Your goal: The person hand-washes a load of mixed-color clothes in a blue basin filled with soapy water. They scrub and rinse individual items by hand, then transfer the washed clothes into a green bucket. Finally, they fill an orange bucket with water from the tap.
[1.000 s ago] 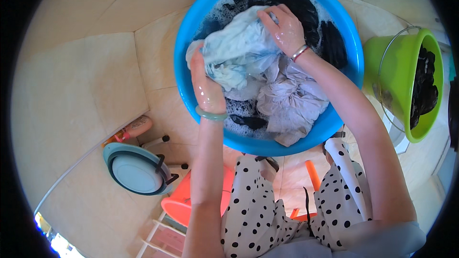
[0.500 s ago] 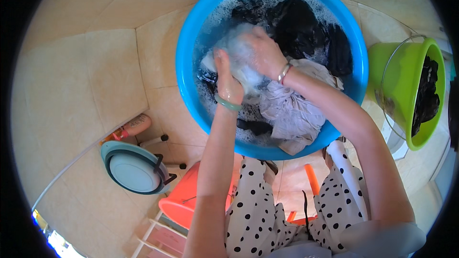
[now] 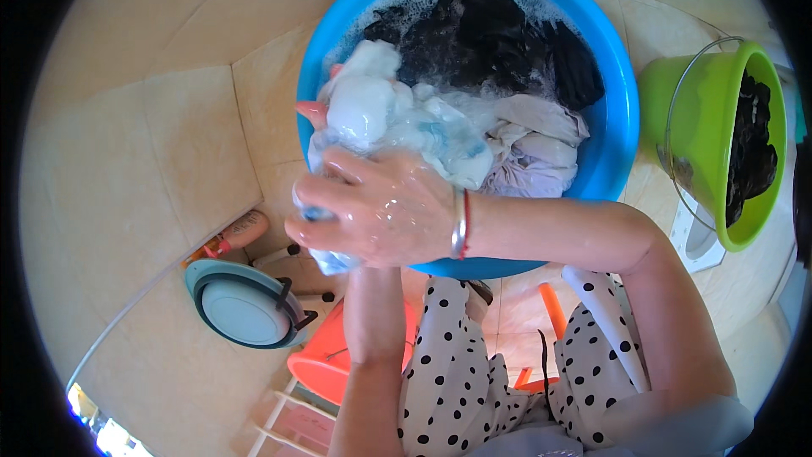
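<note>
A wet white cloth with pale blue patches (image 3: 423, 131) is bunched up over the left side of a large blue basin (image 3: 624, 118). My right hand (image 3: 385, 207) is closed on its near end, and wet folds stick out between and below the fingers. Behind it, my left hand (image 3: 314, 112) is mostly covered by the cloth and my right hand; reddish fingertips show at the cloth's left edge, holding it from beneath. In the soapy water lie black garments (image 3: 486, 30) at the far side and a pale grey garment (image 3: 537, 148) at the right.
A green bucket (image 3: 689, 110) with dark cloth inside stands tilted in view at right. To the left are folding basins (image 3: 245, 309) and a pink bottle (image 3: 245, 228). An orange-red bucket (image 3: 326, 364) and a white rack (image 3: 275, 423) are at lower left, beside my legs.
Both hands have come up and nearer from the water, lifting the white cloth with them. My right hand has moved left and toward me, crossing in front of my left.
</note>
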